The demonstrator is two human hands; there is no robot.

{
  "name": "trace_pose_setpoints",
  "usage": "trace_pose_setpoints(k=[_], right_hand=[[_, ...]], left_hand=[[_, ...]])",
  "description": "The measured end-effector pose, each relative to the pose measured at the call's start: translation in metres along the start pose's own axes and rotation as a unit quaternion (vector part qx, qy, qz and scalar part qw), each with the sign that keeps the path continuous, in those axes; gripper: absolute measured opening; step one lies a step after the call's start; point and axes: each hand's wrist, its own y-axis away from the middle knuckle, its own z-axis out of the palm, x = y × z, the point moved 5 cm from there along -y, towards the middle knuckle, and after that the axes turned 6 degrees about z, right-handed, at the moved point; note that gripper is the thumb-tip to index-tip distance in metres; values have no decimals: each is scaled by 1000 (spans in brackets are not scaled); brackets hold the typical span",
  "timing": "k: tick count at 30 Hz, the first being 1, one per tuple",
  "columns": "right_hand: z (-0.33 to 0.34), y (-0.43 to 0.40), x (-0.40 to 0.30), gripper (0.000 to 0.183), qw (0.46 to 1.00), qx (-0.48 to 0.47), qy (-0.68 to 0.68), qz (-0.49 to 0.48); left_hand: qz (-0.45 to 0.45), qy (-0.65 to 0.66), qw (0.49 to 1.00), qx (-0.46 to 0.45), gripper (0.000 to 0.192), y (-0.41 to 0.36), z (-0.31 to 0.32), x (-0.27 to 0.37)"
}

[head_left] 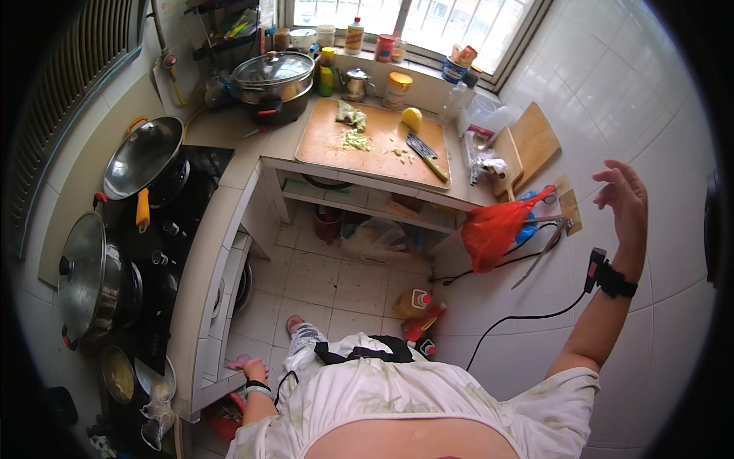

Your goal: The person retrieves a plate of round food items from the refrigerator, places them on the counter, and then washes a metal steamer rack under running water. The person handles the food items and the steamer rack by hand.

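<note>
My right hand point(625, 195) is raised beside the white tiled wall at the right, fingers apart and loosely bent, holding nothing; a black strap with a cabled device circles that wrist. Down by my left side hangs my left hand point(256, 370), its fingers curled; whether it holds anything does not show. On the counter ahead lies a wooden cutting board point(321, 137) with a leafy vegetable piece point(351, 116), chopped greens point(356, 141), a yellow piece of produce point(411, 119) and a slotted-blade kitchen tool point(427, 156) with a yellowish handle.
A wok point(146, 158) and a lidded pan point(83, 275) stand on the black stove point(189, 224) at the left. A red plastic bag point(487, 229) hangs on the right wall. An oil bottle point(412, 303) stands on the floor; a lidded pot point(274, 80) is in the back corner.
</note>
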Motion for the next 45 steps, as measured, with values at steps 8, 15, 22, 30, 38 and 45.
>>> trace_pose_setpoints(k=[8,15,22,30,38,45], right_hand=[[319,-102,24,28,949,-283,-98,101],[541,-197,1,36,924,-351,-118,93],[680,-316,-10,48,937,-347,10,39],[808,-458,8,39,926,-339,165,-33],[894,-505,40,32,874,-356,292,-154],[821,-485,26,19,886,-370,187,-209]], left_hand=[[250,-117,957,-87,24,50,79,184],[281,-109,924,-234,23,88,166,303],[278,-27,915,-291,25,93,238,400],[285,107,910,-282,36,60,355,574],[264,207,905,-263,31,8,453,687],[208,239,898,-305,19,-17,479,713]])
